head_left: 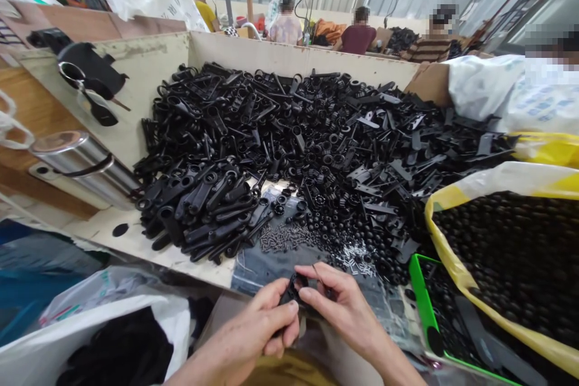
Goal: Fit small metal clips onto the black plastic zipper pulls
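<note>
My left hand (274,316) is closed around a black plastic part with a ring-shaped end (296,283), held over the front edge of the bench. The fingers of my right hand (337,295) pinch at the same part from the other side. Something dark and thin shows by the right fingertips, too small to name. Just beyond the hands, small dark screws (287,237) lie in a heap. Short silver pins (359,258) are scattered to their right, beside small round black pieces (350,232).
A large pile of black plastic parts (253,114) fills the walled bench. Long black handles (199,205) are stacked at left, near a steel flask (85,160). At right stand a green tray (424,298) and a yellow-edged sack (447,253) of black balls. Several people sit beyond.
</note>
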The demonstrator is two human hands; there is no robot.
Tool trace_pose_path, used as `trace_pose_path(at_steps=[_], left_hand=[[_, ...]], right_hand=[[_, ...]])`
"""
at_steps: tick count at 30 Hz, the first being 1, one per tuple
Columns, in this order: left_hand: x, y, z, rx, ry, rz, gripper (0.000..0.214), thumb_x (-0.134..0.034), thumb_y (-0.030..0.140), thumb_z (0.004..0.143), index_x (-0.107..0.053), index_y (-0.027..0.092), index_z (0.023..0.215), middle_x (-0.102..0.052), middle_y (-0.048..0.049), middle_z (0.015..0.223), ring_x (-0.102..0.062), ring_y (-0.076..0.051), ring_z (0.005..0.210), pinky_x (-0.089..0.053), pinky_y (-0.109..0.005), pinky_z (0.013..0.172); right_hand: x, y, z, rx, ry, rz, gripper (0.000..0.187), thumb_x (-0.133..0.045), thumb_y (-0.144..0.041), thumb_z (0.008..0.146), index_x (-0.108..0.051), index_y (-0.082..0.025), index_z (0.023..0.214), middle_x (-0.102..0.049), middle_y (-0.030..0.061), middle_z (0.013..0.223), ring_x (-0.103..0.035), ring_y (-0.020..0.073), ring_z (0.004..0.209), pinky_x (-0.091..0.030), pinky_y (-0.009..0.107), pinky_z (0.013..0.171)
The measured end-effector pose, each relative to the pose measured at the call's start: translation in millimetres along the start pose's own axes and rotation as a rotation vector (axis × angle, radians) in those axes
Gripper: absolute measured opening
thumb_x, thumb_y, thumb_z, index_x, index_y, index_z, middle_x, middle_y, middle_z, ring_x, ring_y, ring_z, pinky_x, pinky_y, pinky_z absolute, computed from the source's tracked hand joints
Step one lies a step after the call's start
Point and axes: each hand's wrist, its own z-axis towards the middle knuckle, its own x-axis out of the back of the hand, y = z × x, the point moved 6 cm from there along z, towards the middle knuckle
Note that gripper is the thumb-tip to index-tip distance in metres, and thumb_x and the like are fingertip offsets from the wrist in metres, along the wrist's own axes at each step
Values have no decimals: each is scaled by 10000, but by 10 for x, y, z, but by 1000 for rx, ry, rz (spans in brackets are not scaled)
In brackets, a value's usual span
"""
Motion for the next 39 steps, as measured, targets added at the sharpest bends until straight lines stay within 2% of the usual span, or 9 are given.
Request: trace_pose_path(at_steps=[10,14,17,20,22,24,26,30,39], left_hand=[[-26,7,17,14,-137,0,857,-796,517,775,-427,96,1424,-660,30,640,-316,-55,470,-192,-243,521],[43,-120,60,0,-181,16,647,-730,497,860,-536,121,1349,-696,1,668,-329,-50,459,-238,-227,524],[141,-206,140,4,-182,91,655,-732,556,842,-594,130,1321,-702,-17,687,-391,-65,464,-292,-220,522],[309,-4,221,-191,76,301,620,-753,559,805,-647,189,1291,-751,-60,834,-610,-162,657,-436,-253,616],[358,284,201,-383,331,589,392,-712,473,855,-704,229,1161,-780,-77,948,-694,-231,858,-481,-292,739],[282,553,180,-495,507,945,181,-622,371,928,-724,243,1006,-793,-68,892,-728,-268,873,-464,-314,741],[168,729,214,-497,605,1262,181,-545,297,975,-715,252,929,-784,-54,772,-752,-285,780,-422,-320,665],[19,859,379,-411,660,1594,191,-533,232,992,-717,262,950,-817,-66,820,-787,-315,810,-378,-318,616],[18,861,497,-442,601,1632,146,-572,235,978,-716,253,992,-822,-86,856,-787,-333,849,-385,-314,624]], right_hand=[[47,-21,-9,-8,-107,11,258,-714,-314,930,-810,-222,1151,-529,-26,756,-480,148,675,-378,276,625],[17,-6,-50,-12,-121,12,261,-706,-273,928,-802,-257,1171,-573,-19,791,-514,151,693,-402,271,627],[16,6,-74,-32,-104,-29,321,-743,-240,895,-779,-287,1211,-644,-11,860,-529,148,685,-416,260,611],[119,9,-50,-22,-21,-89,392,-764,-252,885,-734,-298,1273,-701,-4,933,-529,143,643,-434,255,588],[258,-4,-7,27,92,-174,224,-692,-282,952,-757,-269,1166,-704,-2,877,-542,151,630,-443,263,598],[403,-12,41,77,205,-292,154,-603,-279,1010,-752,-241,1010,-697,10,837,-576,163,651,-445,271,615],[494,-2,93,104,259,-403,179,-561,-251,1027,-719,-232,945,-702,24,873,-615,172,693,-448,275,627],[475,29,188,123,237,-577,176,-555,-201,1028,-693,-241,925,-698,18,905,-671,180,766,-470,272,672],[64,-43,418,219,221,-970,209,-753,-127,909,-661,-226,750,-680,14,799,-638,218,768,-440,315,669]])
